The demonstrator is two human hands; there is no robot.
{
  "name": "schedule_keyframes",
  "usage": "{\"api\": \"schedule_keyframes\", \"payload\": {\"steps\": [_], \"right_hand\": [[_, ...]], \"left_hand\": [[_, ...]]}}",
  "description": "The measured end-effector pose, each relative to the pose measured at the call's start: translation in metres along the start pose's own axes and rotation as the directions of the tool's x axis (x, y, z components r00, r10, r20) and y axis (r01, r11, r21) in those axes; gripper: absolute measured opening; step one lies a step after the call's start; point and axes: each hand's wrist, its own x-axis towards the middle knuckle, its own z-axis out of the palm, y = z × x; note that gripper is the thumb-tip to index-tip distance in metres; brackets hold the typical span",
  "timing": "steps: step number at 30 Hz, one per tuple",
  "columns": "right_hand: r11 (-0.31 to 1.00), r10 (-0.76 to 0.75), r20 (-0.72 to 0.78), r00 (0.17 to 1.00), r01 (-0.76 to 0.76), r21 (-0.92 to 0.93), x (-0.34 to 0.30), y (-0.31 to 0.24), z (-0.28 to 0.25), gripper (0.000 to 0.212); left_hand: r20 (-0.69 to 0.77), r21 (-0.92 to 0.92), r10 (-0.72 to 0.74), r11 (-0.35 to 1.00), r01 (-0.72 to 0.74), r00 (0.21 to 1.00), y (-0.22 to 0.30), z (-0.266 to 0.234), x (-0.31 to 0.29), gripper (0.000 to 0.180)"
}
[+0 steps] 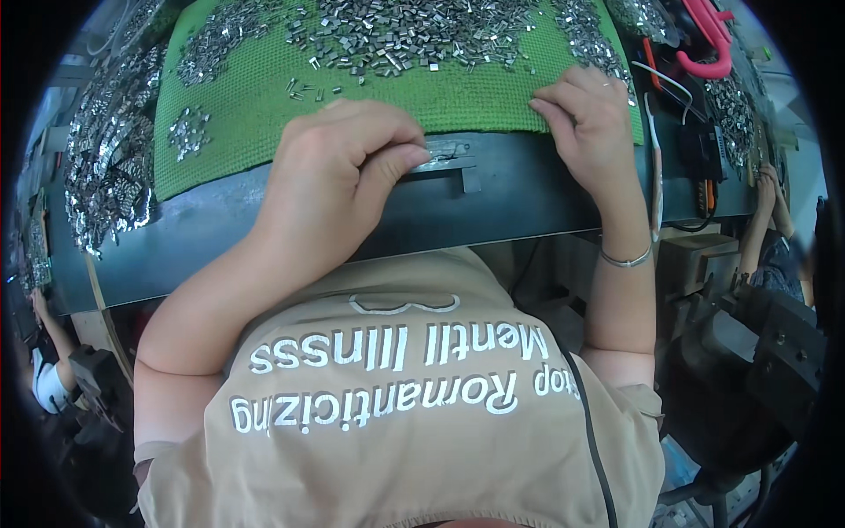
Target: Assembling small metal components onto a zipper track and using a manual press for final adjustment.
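My left hand (348, 167) is closed in a pinch, thumb against forefinger, at the left end of a small metal jig (453, 160) on the table's front part. Whatever sits between those fingertips is too small to make out. My right hand (588, 123) rests over the right front of the green woven mat (396, 106). Its fingers are curled, with thumb and forefinger together, and anything held there is hidden. Beyond both hands lies a heap of small shiny metal pieces (422, 31). A few loose pieces (308, 91) lie just past my left hand.
Linked metal strips (101, 167) hang over the table's left side. Another small group of bits (188, 132) lies on the mat. At the right are a pink-handled tool (711, 44), a white stick (654, 158) and a black device (700, 150). Other people's hands (767, 189) show at the far right.
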Motion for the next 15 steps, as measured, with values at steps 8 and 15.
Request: {"api": "schedule_keyframes", "payload": {"steps": [8, 15], "right_hand": [[0.981, 0.083, 0.052, 0.995, -0.091, 0.174, 0.000, 0.009, -0.002, 0.005], [0.919, 0.140, -0.184, 0.973, -0.058, 0.390, 0.009, -0.070, 0.007, 0.002]], "left_hand": [[-0.026, 0.073, 0.084, 0.994, -0.082, 0.996, -0.003, 0.014, -0.002, 0.006], [-0.014, 0.362, 0.352, 0.874, -0.324, 0.936, -0.007, 0.014, -0.011, 0.017]]}}
